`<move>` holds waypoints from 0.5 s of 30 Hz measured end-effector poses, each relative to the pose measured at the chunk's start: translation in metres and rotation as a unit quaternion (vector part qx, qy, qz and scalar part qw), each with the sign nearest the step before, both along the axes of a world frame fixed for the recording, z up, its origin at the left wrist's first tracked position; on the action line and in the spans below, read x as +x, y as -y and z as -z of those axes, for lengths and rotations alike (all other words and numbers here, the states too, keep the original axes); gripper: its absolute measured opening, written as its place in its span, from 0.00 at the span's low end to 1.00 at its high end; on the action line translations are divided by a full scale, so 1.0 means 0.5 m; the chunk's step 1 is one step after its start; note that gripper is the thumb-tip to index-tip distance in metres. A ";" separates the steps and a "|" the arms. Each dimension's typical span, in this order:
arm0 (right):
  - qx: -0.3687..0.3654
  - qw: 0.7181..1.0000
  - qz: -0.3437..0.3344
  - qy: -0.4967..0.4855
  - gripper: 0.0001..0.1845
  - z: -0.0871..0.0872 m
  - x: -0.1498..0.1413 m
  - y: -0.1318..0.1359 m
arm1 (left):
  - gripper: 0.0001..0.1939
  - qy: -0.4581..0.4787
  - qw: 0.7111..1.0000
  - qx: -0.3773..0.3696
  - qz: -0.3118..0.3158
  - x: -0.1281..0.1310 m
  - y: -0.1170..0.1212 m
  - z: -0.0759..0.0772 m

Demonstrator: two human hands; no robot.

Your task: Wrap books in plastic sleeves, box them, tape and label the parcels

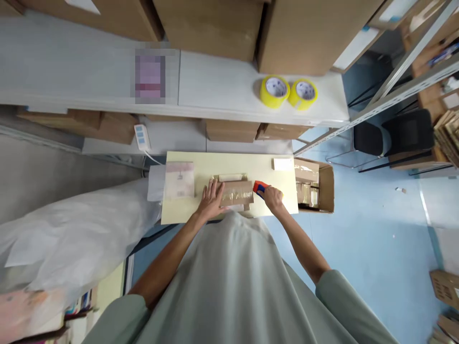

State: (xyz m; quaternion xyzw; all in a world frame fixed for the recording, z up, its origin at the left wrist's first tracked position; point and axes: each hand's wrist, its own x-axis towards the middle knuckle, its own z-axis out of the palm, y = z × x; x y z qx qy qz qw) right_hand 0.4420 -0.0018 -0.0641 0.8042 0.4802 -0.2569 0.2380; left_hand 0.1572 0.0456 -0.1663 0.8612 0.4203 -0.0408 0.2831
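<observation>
Nearest, at six o'clock, is the person's grey-green shirt (236,286). Beyond it, at the middle of the pale yellow worktop (258,167), lies a taped cardboard box (236,193); the left hand (211,200) rests on its left end, fingers spread wide. Just off the box's three o'clock end, the right hand (273,197) holds a red and blue tool (261,188), fingers curled around it. A flat, pale packet (180,180) lies at nine o'clock, an open carton (327,186) of small boxes at three. Farther, toward one o'clock, two yellow tape rolls (274,91) sit on a grey shelf (222,88).
</observation>
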 end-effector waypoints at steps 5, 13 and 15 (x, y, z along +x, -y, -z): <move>0.117 0.992 -0.004 -0.044 0.27 -0.137 0.013 -0.060 | 0.42 0.116 0.991 0.068 -0.021 0.041 -0.057 -0.082; 0.314 0.938 -0.125 -0.072 0.30 -0.347 -0.080 -0.311 | 0.27 0.297 0.923 0.228 -0.092 0.125 -0.259 -0.381; 0.337 0.926 -0.159 -0.062 0.31 -0.369 -0.095 -0.380 | 0.29 0.298 0.915 0.247 -0.110 0.125 -0.300 -0.432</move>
